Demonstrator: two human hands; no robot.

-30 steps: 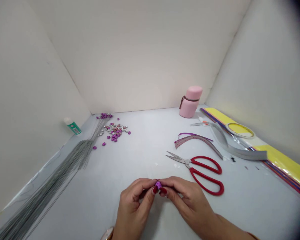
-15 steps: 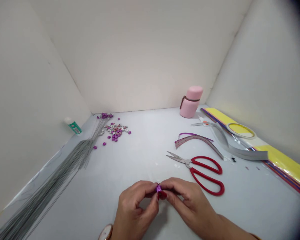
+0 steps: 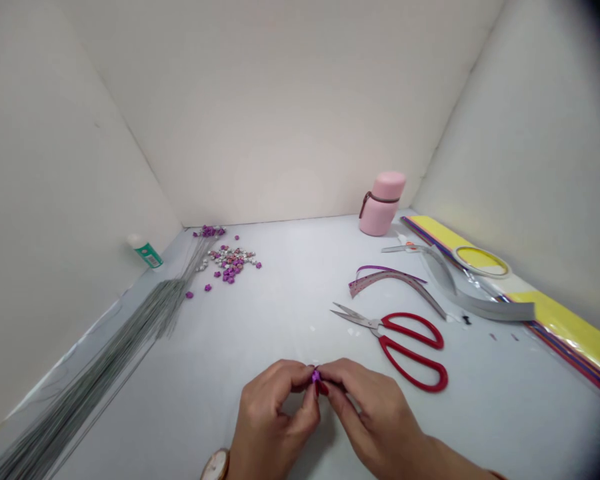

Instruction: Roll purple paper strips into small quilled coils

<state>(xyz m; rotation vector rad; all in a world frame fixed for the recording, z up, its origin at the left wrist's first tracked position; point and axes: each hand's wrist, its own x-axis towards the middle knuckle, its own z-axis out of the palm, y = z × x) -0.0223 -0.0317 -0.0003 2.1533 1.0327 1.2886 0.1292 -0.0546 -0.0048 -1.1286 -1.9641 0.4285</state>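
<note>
A small purple paper star sits pinched at centre frame in the head view, above the white surface, between my left hand and right hand. Neither hand is clearly nearer. My fingers are closed on it from both sides, their tips gripping it, and a red-painted nail shows just under it. Its long axis appears roughly upright, though it is too small and too covered to be sure. Only slivers of its purple faces show. Red-handled scissors lie just to my right, well apart from a scattered pile of purple and silver stars and a bundle of thin wires at left.
</note>
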